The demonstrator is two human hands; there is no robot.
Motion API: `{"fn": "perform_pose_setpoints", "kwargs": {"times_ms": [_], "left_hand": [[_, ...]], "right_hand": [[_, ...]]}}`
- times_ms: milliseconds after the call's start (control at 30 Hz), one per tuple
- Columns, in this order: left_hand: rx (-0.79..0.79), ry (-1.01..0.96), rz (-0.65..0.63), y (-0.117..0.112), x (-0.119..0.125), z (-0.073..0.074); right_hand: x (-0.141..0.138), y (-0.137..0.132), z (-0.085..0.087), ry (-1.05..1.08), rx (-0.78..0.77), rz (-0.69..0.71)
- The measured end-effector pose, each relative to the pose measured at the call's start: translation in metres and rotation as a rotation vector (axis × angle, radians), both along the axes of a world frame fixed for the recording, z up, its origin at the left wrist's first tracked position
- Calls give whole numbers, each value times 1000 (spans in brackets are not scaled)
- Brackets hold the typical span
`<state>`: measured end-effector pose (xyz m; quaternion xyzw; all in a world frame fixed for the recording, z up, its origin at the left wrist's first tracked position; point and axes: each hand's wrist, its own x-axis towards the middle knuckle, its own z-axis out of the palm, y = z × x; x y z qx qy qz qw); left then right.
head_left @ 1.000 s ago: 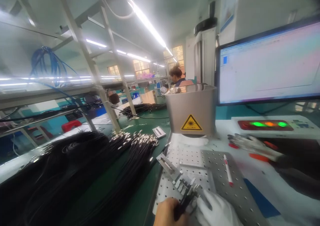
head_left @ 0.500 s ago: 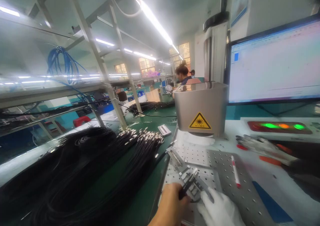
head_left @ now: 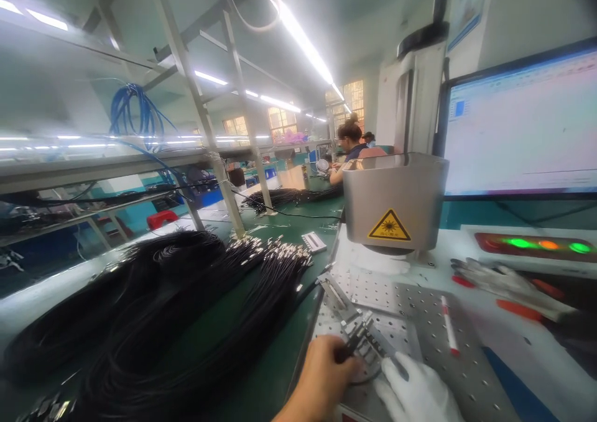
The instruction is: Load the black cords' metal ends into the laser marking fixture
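Note:
My bare left hand (head_left: 324, 372) is closed around a black cable (head_left: 349, 347), its fingers curled near the cable's metal-tipped end. That end lies at a small metal fixture (head_left: 370, 348) on the perforated plate (head_left: 420, 304). My right hand (head_left: 420, 388), in a white glove, is at the fixture's near right side. Its thumb and finger are pinched together at a grey piece there; what exactly they grip is hidden. A loop of cable (head_left: 366, 380) curves between the two hands.
Bundled black cables (head_left: 153, 322) cover the green bench at left. A metal housing with a laser warning sign (head_left: 389, 224) stands beyond the plate. Right are a red-and-white marker (head_left: 449, 325), gloves (head_left: 513, 288), lit buttons (head_left: 532, 244) and a monitor (head_left: 522, 123). A person (head_left: 349, 142) sits farther back.
The whole view has shifted, so things appear farther right. Both hands remain at the fixture, with the left still holding the cable.

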<state>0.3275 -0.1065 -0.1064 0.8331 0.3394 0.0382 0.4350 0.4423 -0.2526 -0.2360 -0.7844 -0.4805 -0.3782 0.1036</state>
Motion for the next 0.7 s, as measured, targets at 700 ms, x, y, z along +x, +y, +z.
{"fn": "perform_pose_setpoints", "kwargs": {"times_ms": [700], "left_hand": [[-152,27,67,2,2,1]], "right_hand": [[-1,4,5,30,44,27]]}}
